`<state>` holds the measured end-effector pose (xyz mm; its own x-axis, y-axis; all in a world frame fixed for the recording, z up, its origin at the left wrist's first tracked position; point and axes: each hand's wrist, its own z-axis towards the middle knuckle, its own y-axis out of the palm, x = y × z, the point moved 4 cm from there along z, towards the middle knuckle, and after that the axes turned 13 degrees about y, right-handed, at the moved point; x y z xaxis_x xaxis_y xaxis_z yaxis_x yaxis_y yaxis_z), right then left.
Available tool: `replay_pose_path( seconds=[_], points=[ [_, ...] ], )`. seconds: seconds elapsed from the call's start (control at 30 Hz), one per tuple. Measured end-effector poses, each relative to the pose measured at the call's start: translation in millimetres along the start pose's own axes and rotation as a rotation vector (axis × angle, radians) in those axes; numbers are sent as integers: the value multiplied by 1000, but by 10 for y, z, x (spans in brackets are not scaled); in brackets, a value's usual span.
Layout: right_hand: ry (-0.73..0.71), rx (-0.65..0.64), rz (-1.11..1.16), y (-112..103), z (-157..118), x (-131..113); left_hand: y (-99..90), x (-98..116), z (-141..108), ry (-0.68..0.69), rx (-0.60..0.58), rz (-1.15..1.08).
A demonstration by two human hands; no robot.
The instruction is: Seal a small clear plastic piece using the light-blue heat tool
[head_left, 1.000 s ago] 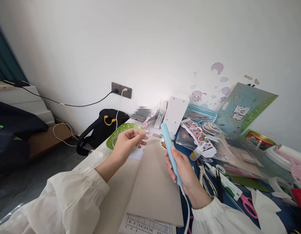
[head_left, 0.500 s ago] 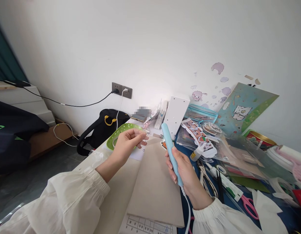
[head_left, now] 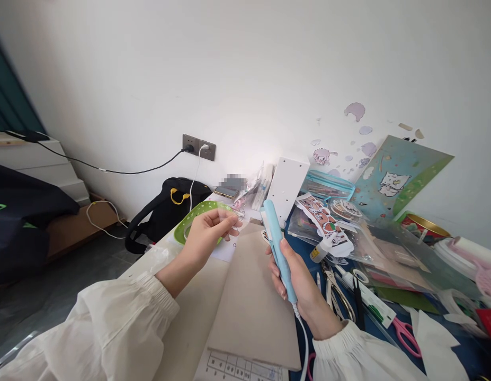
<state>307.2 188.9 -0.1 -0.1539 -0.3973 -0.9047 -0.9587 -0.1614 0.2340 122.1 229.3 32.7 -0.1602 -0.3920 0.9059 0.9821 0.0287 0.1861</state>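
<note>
Pinching small clear piece (head_left: 238, 214) in left hand (head_left: 210, 231), thumb against fingers, narrow grip, above right side of green tray (head_left: 193, 210). Holding light-blue tool (head_left: 277, 241) in right hand (head_left: 300, 272), fingers wrapped round lower part; tilted, far end leaning left, arms slightly parted there, white cable (head_left: 305, 338) running off near end. Keeping tool just right of clear piece, apart from it, over grey board (head_left: 253, 301). Under near edge of board: printed sheet (head_left: 239, 366). Beyond tool: white box (head_left: 288, 182), upright, leaning a bit. Far, beyond tray: phone (head_left: 226, 191). Right of tool, on blue mat (head_left: 473, 350): small bottle (head_left: 320, 251), sticker strip (head_left: 323, 221), pliers (head_left: 337, 296), black tweezers (head_left: 358, 302). Farther right, on near side: pink-handled scissors (head_left: 406, 337).
</note>
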Motion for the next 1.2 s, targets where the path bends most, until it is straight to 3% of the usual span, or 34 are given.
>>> replay_pose_path(
  seconds=[0.63, 1.2],
  points=[
    [-112, -54, 19, -6, -26, -10, 0, 26, -2, -62, 19, 11],
    [-156, -17, 120, -6, -84, -69, 8, 0, 1, -13, -25, -104]
  ],
)
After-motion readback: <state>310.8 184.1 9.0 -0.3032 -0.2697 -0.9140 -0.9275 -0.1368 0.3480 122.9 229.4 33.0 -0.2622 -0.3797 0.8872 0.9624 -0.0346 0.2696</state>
